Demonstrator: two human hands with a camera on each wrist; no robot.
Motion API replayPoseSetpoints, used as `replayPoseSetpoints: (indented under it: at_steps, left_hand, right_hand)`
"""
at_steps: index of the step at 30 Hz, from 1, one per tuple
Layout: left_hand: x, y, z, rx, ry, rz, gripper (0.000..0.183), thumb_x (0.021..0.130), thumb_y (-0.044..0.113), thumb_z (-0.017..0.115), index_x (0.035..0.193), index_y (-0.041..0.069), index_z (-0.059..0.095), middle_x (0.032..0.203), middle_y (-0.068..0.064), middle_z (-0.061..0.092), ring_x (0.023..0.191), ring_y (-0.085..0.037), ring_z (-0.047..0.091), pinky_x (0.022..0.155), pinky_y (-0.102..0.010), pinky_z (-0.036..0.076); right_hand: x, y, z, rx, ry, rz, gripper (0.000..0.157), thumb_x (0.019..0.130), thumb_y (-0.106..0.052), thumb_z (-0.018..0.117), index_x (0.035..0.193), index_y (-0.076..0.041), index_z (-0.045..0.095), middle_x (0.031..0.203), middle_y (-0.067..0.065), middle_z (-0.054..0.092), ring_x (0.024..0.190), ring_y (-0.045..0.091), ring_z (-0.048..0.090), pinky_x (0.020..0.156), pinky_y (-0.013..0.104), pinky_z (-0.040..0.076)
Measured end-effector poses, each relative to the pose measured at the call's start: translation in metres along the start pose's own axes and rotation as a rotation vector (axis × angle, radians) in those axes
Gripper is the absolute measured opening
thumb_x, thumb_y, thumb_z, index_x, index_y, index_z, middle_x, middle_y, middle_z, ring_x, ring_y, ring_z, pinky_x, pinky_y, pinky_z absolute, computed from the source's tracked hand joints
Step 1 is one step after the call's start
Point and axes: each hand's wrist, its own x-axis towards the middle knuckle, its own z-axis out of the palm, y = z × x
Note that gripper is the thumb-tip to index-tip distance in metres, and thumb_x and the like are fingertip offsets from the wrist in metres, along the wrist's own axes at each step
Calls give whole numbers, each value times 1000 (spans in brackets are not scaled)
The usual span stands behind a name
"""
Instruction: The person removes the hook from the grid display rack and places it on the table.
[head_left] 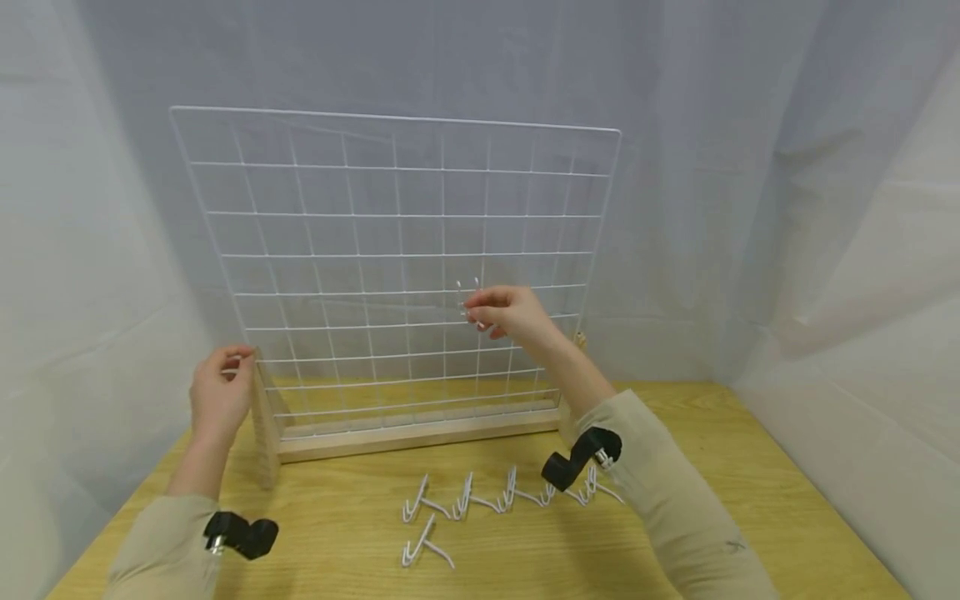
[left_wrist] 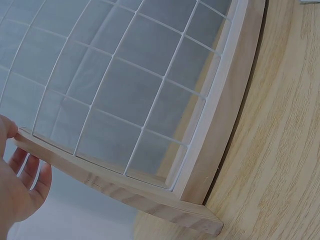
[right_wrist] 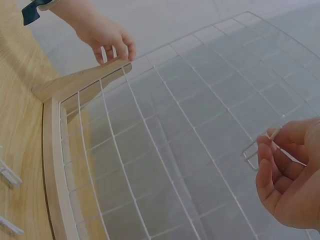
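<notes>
A white wire grid panel [head_left: 442, 217] stands tilted in a wooden stand [head_left: 420, 439]. My left hand [head_left: 221, 392] grips the upper end of the stand's left side piece [head_left: 264, 429]; in the left wrist view, the thumb of the left hand [left_wrist: 22, 195] lies over the wood with fingers curled beneath. In front of the grid's right half, my right hand [head_left: 517, 318] pinches a white wire hook [head_left: 460, 293] between thumb and fingers. Two prongs of it point up, close to the grid wires. The right wrist view shows the hook's wire loop [right_wrist: 246, 156] beyond the fingertips of the right hand [right_wrist: 287, 180].
Several white hooks [head_left: 465, 500] lie in a row on the wooden table [head_left: 337, 517] before the stand, some partly behind the right forearm. One more hook [head_left: 426, 543] lies nearer. Pale sheeting [head_left: 675, 208] hangs behind and at both sides.
</notes>
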Motion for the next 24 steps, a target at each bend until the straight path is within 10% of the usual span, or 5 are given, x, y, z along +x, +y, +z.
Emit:
replayPoseSetpoints:
  at_steps: [24]
  left_hand:
    - [-1, -1, 0, 4, 1, 24, 31, 96, 20, 43, 117, 0, 56, 109, -15, 48, 86, -15, 46, 63, -17, 38]
  right_hand:
    - [-30, 42, -13, -88, -39, 11, 18, 86, -6, 62, 101, 4, 63, 78, 3, 61, 78, 36, 54, 65, 30, 48]
